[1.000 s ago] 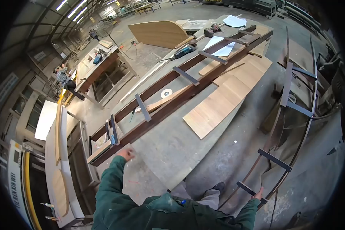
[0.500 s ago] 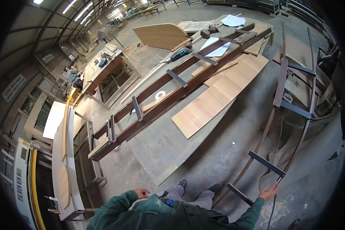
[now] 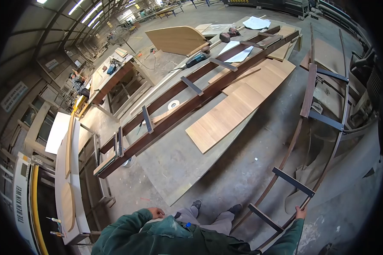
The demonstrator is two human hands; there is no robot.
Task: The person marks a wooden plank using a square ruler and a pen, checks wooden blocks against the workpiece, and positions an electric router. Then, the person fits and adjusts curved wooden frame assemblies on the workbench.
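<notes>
My right hand [image 3: 301, 212] is closed around the near end of the outer rail of a ladder-like frame [image 3: 294, 182]. This frame has long, slightly curved brown rails joined by dark crosspieces, and it runs away from me on the right. In front of my body, my left hand [image 3: 157, 213] hangs with its fingers loosely bent and nothing visible in them. A second ladder-like frame [image 3: 181, 114] of dark brown beams and grey crosspieces lies on the worktable [image 3: 164, 178], out of reach of both hands.
Pale wood panels [image 3: 232, 112], a blue power tool [image 3: 197, 58], a drill [image 3: 229, 35] and paper sheets [image 3: 256, 23] lie on the worktable. Left stands a narrow bench [image 3: 77, 199]. A person [image 3: 78, 83] is at a farther bench [image 3: 115, 80].
My right hand has gone from lying with spread fingers by the frame's rail to closing around it. My left hand has barely moved; the view has shifted slightly.
</notes>
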